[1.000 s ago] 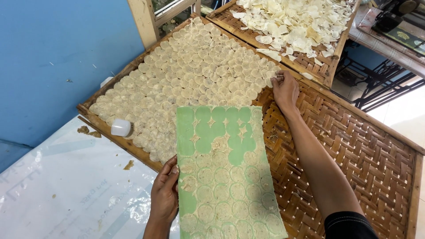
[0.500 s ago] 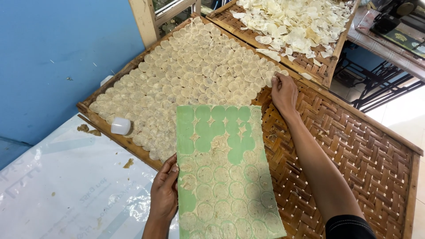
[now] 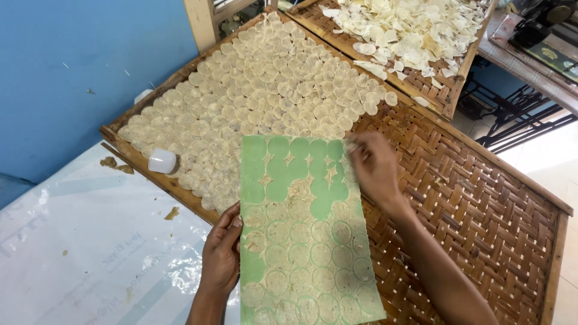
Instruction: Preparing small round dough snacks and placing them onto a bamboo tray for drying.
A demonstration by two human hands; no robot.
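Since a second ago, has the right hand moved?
Yes. The right hand has come back from the edge of the laid-out discs on the woven tray to the green board's top right corner.

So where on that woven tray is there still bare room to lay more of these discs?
The woven tray is bare on its right half, from the right hand out to the far rim. The left half is packed with pale discs. The left hand holds the green sheet over the near edge.

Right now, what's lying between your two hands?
The green board, seen from the head camera. The left hand holds its left edge and the right hand is at its upper right edge. Pale dough discs cover its lower part.
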